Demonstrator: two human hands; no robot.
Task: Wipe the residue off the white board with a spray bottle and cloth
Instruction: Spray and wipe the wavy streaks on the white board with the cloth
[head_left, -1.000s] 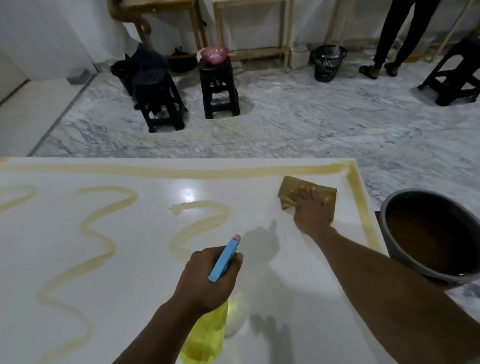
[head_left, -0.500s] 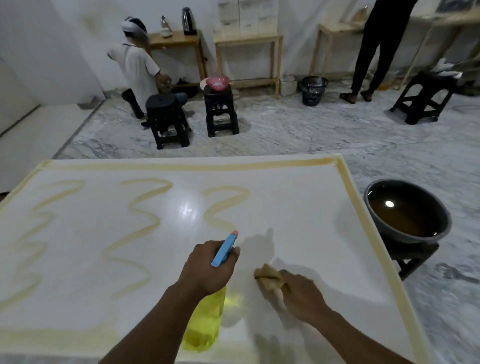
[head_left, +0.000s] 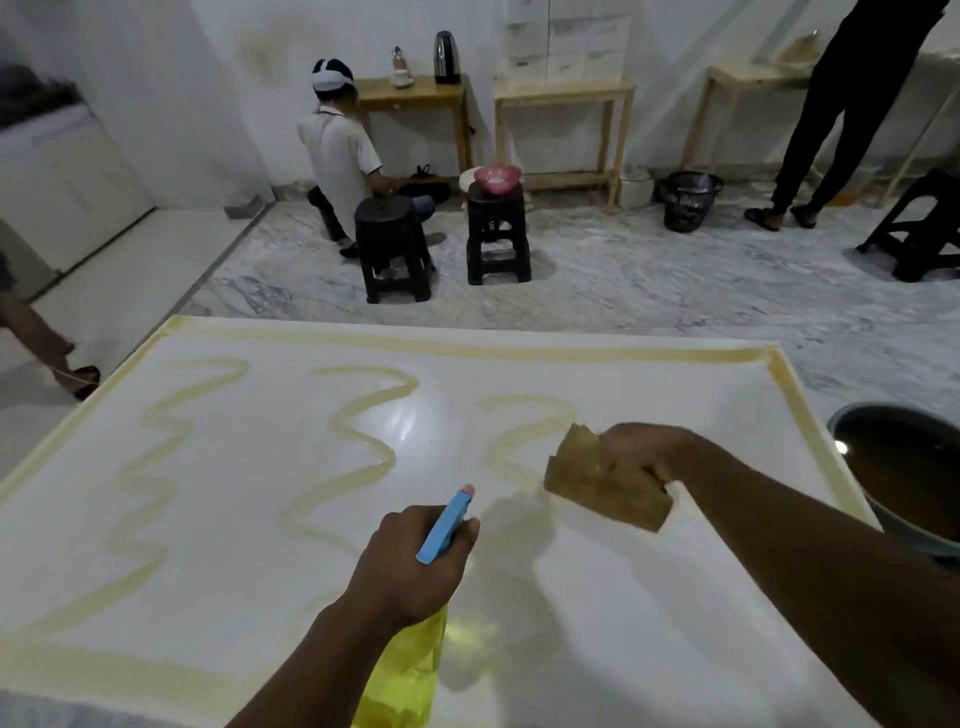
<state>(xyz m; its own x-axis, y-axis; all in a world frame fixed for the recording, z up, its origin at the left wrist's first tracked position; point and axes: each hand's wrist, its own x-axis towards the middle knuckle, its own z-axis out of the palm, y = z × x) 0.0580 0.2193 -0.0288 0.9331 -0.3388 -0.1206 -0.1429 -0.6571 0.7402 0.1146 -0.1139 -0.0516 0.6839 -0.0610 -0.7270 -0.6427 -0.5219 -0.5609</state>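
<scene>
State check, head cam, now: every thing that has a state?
white board: streaked with yellow residue squiggles, border too.
cloth: stained brown, gripped by right hand at the rightmost squiggle; board contact unclear.
spray bottle: yellow liquid inside, gripped by left hand.
basin: holds brown liquid.

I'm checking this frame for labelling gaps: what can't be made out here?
Head view only:
- Spray bottle: base cut off by the bottom edge; neck hidden by the left hand.
- Cloth: motion-blurred; whether it touches the white board cannot be told.
- Right hand: fingers hidden behind the cloth.
- Basin: cut off by the right edge.
</scene>
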